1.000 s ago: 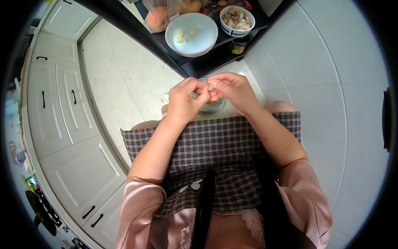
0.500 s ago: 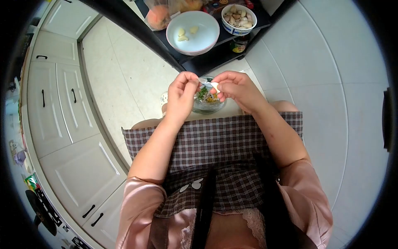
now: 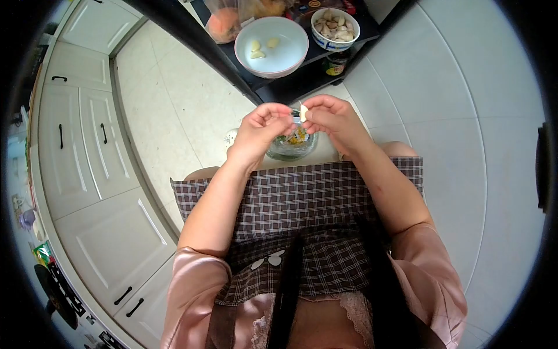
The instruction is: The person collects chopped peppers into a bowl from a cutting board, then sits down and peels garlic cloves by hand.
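Observation:
A peeled-looking white garlic clove (image 3: 303, 113) is pinched between the thumb and fingers of my right hand (image 3: 337, 123). Close beside it, my left hand (image 3: 261, 131) has its thumb and fingers bent together at the clove's left side; what lies between those fingertips, if anything, is too small to make out. Below both hands stands a clear glass bowl (image 3: 285, 152) with green, yellow and whitish scraps in it, partly covered by my fingers. On the shelf ahead, a wide white bowl (image 3: 288, 61) holds several peeled cloves (image 3: 257, 53).
Right of the wide bowl, a smaller blue-patterned bowl (image 3: 334, 45) is full of unpeeled garlic (image 3: 333, 26). Bagged round orange produce (image 3: 224, 24) sits at the shelf's left. A dark jar (image 3: 335, 65) stands on the lower shelf. White cabinets (image 3: 110, 244) line the left side.
My left fingers have shifted, and the whitish strip between the hands no longer shows there. The clove is turned more upright in my right hand and sits slightly higher.

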Demonstrator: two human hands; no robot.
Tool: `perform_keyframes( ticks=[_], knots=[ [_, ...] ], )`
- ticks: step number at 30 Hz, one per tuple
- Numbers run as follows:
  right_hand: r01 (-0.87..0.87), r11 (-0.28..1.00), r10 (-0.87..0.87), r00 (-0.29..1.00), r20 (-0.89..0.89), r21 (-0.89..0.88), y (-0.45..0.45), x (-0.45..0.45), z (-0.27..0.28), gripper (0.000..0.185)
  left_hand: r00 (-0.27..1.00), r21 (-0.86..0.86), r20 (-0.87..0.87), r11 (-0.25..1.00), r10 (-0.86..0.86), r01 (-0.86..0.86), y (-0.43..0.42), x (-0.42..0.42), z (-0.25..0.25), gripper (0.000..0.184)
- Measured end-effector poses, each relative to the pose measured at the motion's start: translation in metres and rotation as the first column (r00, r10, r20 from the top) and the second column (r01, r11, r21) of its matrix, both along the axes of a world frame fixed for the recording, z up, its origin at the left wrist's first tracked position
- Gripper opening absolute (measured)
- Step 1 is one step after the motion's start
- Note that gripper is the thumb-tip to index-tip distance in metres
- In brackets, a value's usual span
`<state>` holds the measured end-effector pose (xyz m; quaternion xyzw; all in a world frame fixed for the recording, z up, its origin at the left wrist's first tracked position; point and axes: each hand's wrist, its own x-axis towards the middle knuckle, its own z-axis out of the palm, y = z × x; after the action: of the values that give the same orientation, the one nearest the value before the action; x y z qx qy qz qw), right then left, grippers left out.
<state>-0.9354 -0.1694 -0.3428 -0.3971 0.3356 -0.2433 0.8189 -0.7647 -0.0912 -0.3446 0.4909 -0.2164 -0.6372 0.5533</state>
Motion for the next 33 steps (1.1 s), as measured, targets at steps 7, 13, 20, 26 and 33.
perform_keyframes(
  ticks=[7,13,20,26,33],
  knots=[
    [-0.018,0.996,0.015,0.999,-0.042,-0.091,0.000,0.002,0.002,0.016,0.961,0.002,0.251,0.992,-0.120,0.123,0.002,-0.003,0.003,0.015],
    [-0.022,0.995,0.021,1.000,-0.015,-0.093,0.000,0.002,0.003,0.016,0.948,0.019,0.281,0.989,-0.147,0.147,0.002,0.000,0.005,0.017],
    [-0.045,0.995,0.044,0.999,-0.022,-0.083,0.001,0.003,0.000,0.021,0.909,0.061,0.373,0.982,-0.189,0.179,0.003,-0.002,0.011,0.014],
    [-0.007,0.993,0.001,0.999,-0.051,-0.114,0.003,0.006,0.003,0.020,0.901,0.039,0.414,0.991,-0.129,0.124,0.003,-0.007,0.012,0.014],
    [-0.059,0.982,0.043,0.995,-0.093,-0.177,0.003,0.006,0.003,0.021,0.892,0.065,0.398,0.977,-0.211,0.203,0.002,0.000,0.014,0.016]
  ],
)
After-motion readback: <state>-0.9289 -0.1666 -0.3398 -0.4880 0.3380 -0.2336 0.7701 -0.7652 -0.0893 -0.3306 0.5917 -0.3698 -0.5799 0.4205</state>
